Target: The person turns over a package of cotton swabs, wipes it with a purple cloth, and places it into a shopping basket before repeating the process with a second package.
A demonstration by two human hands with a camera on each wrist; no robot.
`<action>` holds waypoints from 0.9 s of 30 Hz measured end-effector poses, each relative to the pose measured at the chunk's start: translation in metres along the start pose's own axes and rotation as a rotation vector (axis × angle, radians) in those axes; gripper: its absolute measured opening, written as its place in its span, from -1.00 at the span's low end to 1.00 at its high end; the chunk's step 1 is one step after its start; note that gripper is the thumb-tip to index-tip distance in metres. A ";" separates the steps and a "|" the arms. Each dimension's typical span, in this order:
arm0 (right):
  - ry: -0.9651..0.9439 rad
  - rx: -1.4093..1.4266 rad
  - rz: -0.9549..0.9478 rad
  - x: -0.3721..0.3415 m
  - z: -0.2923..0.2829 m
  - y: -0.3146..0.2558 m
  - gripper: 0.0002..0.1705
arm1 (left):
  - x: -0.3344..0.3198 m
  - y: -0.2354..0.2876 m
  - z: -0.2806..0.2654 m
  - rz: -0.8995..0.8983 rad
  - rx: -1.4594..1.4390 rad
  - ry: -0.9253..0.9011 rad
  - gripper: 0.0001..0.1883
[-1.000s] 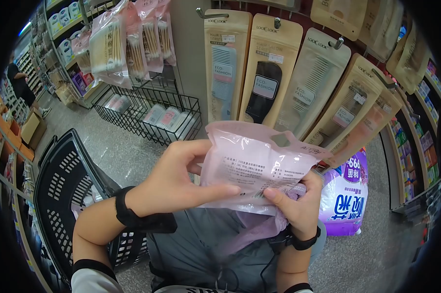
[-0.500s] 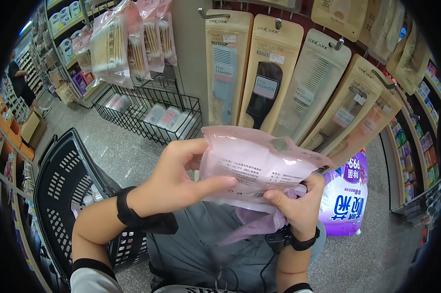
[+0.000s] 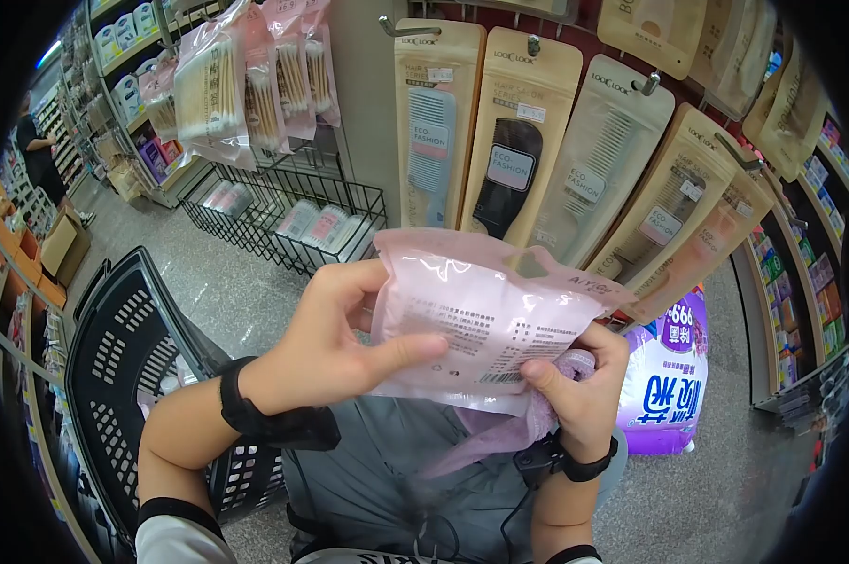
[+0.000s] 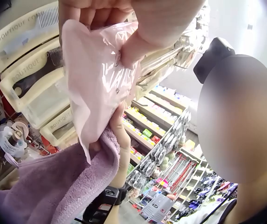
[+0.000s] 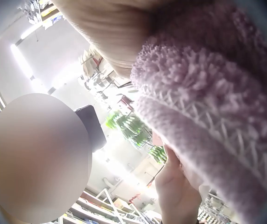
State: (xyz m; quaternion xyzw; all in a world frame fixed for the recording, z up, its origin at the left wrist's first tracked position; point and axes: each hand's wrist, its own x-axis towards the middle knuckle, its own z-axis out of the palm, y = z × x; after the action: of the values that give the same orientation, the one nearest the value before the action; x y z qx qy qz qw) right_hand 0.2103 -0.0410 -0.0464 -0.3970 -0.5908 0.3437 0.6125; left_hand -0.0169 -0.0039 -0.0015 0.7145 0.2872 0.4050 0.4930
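Note:
Both hands hold a pink plastic packet [image 3: 471, 329] with printed text and a barcode, over the person's lap in the head view. The left hand [image 3: 340, 338] pinches its left side, thumb across the printed face. At the lower right corner the right hand [image 3: 579, 385] grips it, thumb on the front, together with a purple fluffy cloth [image 3: 509, 437] that hangs below. In the left wrist view the packet [image 4: 98, 79] is seen edge-on above the cloth [image 4: 73, 182]. The cloth [image 5: 208, 107] fills much of the right wrist view.
Packaged combs [image 3: 509, 160] hang on hooks ahead, with bags of cotton swabs [image 3: 213, 94] at upper left. Below those is a wire basket [image 3: 283, 221]. A black shopping basket [image 3: 128, 348] stands at the left. A purple and white bag [image 3: 664, 376] sits on the floor at the right.
The packet has shifted slightly up and left since half a second ago, and its printed face is turned more toward the head camera. Both hands keep their hold.

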 end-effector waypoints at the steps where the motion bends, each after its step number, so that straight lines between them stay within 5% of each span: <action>1: 0.005 -0.010 -0.010 0.000 0.000 0.000 -0.60 | 0.000 0.001 -0.001 -0.013 0.011 -0.009 -0.60; 27: 0.011 -0.005 -0.017 -0.001 -0.001 0.001 -0.62 | 0.001 0.003 0.000 -0.061 -0.001 -0.023 -0.62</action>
State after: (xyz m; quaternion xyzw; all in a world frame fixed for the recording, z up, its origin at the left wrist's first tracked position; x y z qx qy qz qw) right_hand 0.2116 -0.0415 -0.0472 -0.3954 -0.5918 0.3347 0.6175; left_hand -0.0169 -0.0045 0.0020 0.7098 0.3030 0.3818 0.5085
